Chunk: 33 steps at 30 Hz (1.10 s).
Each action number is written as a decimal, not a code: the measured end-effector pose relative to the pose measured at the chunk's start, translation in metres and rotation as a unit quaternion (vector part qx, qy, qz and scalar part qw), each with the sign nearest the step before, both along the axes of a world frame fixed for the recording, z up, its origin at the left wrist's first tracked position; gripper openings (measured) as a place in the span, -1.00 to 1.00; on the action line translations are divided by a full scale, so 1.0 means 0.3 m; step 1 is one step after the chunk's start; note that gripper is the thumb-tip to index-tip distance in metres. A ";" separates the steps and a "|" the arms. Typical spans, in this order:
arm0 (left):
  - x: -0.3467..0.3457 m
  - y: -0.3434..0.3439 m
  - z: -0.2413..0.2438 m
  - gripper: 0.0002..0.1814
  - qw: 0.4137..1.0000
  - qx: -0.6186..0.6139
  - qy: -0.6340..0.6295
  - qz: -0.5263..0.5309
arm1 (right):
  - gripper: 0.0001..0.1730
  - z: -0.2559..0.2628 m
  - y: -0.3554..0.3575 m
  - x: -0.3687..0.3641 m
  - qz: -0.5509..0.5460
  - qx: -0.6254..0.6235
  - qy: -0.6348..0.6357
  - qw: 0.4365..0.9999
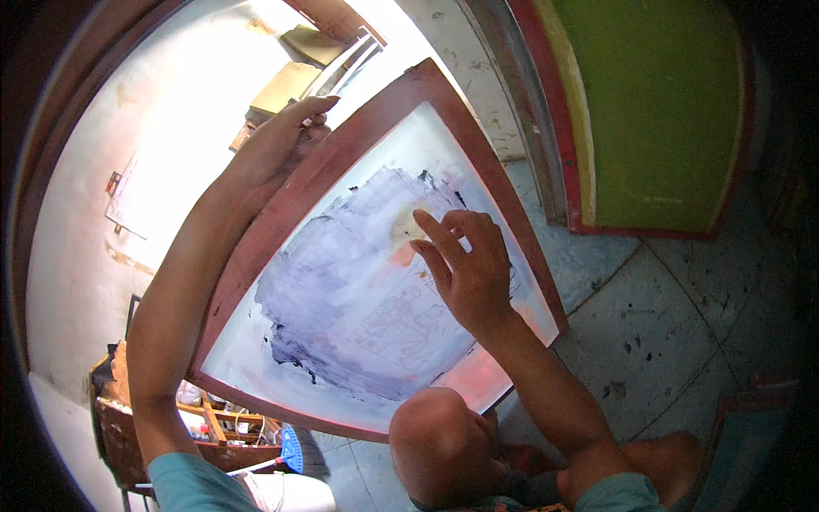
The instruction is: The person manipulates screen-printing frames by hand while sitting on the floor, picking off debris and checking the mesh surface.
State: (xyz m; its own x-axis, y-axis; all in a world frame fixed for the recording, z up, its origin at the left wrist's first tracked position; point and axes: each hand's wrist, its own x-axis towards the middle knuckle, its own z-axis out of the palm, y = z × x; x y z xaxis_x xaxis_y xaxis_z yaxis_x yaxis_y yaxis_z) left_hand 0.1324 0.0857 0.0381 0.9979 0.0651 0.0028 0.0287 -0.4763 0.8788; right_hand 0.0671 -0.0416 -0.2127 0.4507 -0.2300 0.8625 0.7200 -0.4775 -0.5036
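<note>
Before me a screen-printing frame (253,253) of red-brown painted wood stands tilted, its lower edge by my bare knee (435,429). Its pale mesh (307,288) bears a smeared bluish-grey coat with ragged dark edges and a faint line drawing (403,326). My left hand (307,128) holds the frame's upper left side, with the forearm along the outer edge. Over the mesh is my right hand (470,262), thumb and index finger apart, other fingers curled. I see nothing held in it. Near its index fingertip the mesh shows a yellowish patch (403,223) and an orange one.
At the right leans a green screen (659,121) in a red frame. A wooden box (224,448) of odds and ends stands lower left, beside a blue-headed brush (292,450) and a white bucket (297,494). Dark spots mark the tiled floor (646,333).
</note>
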 end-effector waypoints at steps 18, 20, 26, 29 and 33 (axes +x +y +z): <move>0.020 0.017 -0.002 -0.73 1.000 0.007 -0.001 -0.011 | -0.56 -0.035 -0.034 0.085 0.007 -0.055 -0.073 0.996; 0.017 0.015 0.001 -0.73 1.000 0.012 0.002 -0.009 | -0.54 -0.035 -0.030 0.087 0.008 -0.039 -0.075 0.996; -0.001 -0.015 -0.001 -0.74 1.000 0.016 -0.017 -0.004 | -0.50 -0.046 -0.065 0.115 0.036 -0.066 -0.092 0.993; 0.009 0.011 0.014 -0.76 0.999 0.017 0.021 -0.026 | -0.48 -0.045 -0.094 0.136 0.071 -0.090 -0.092 0.989; -0.016 -0.010 0.009 -0.76 0.999 0.039 -0.008 0.003 | -0.44 -0.002 -0.135 0.136 0.060 -0.150 -0.122 0.979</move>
